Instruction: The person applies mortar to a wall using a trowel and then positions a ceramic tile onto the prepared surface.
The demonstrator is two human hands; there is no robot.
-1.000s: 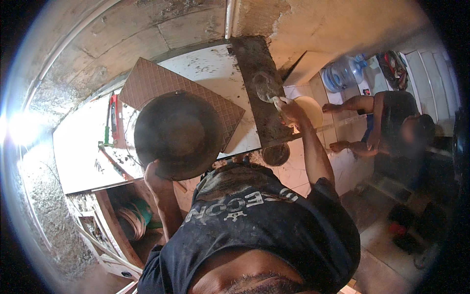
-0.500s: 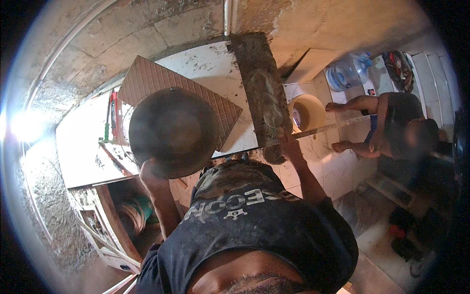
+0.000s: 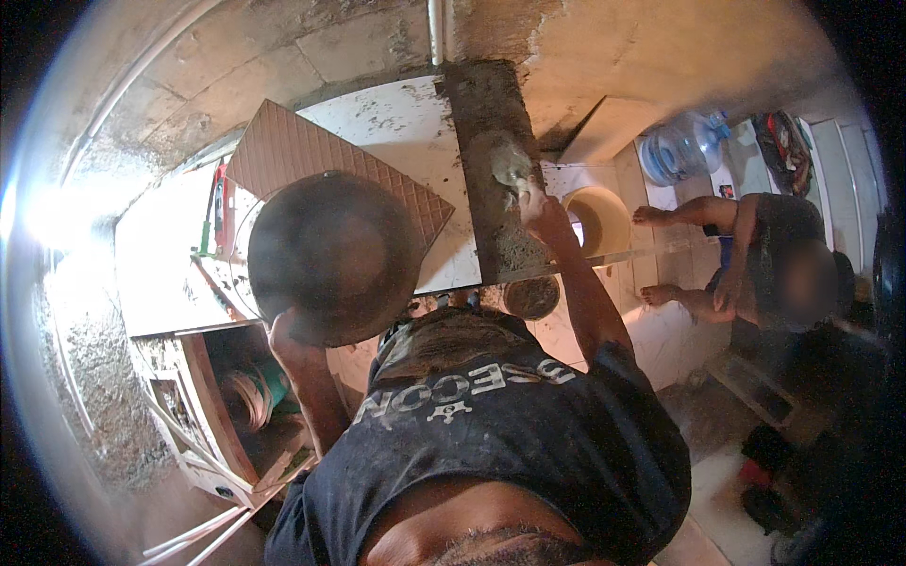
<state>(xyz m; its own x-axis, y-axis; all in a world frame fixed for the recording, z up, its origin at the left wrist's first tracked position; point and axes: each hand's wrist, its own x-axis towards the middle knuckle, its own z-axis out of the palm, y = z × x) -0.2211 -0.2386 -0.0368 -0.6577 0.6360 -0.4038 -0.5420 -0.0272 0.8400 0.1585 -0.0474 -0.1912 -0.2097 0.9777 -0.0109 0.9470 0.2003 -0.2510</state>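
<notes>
My left hand (image 3: 288, 335) grips the lower-left rim of a large, dark round basin (image 3: 335, 250) above the counter. My right hand (image 3: 540, 212) holds the handle of a trowel (image 3: 512, 165), its blade on a strip of wet grey mortar (image 3: 486, 104) at the right end of the white counter surface (image 3: 382, 121). A brown ridged tile (image 3: 297, 141) lies at an angle on that surface, partly behind the basin.
A co-worker (image 3: 774, 245) sits at the right near a water jug (image 3: 679, 151). Beside the mortar stands a cream bucket (image 3: 599, 212). A small round container (image 3: 530, 297) is below the counter edge. Tools (image 3: 203, 236) lie at the left, above an open cupboard (image 3: 245, 396).
My right hand dropped down along the mortar half a second ago and is now back higher with the trowel. The basin in my left hand has shifted slightly left.
</notes>
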